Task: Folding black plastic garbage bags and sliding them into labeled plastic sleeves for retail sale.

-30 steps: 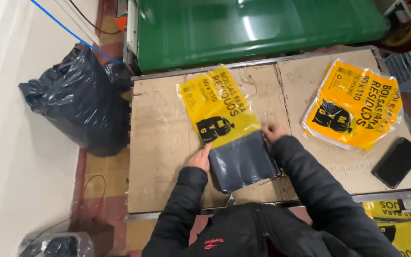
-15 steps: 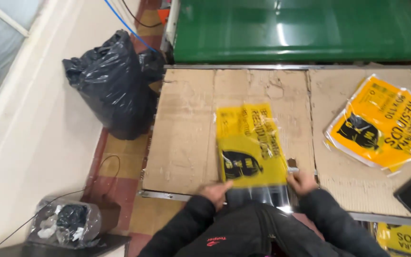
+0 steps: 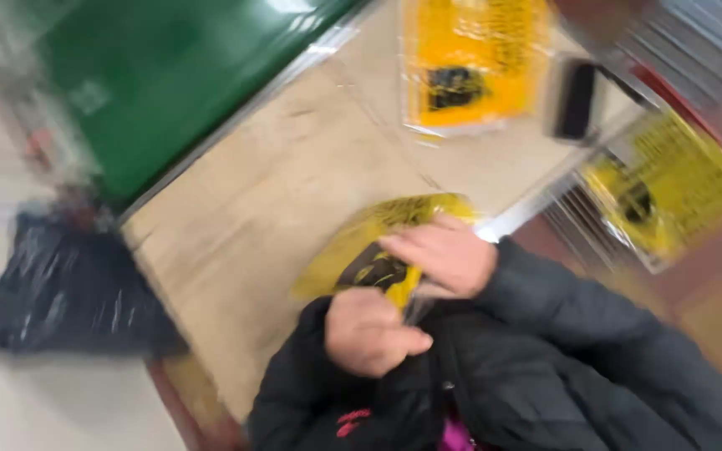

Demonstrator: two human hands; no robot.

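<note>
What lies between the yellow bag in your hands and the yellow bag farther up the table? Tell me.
In the head view, only bare brown cardboard lies between the held yellow bag and the far yellow bag; blur hides any small bits.

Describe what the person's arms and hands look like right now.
Both arms wear dark, puffy quilted jacket sleeves down to the wrists. The left hand and right hand are bare: no gloves, rings or watch visible, though the picture is blurred. Small red marking on the jacket front.

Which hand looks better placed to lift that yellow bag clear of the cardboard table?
Probably the right hand: it lies flat on top of the yellow bag. The left hand is a closed fist at the bag's near edge, against the jacket. Blur hides the grips.
</note>
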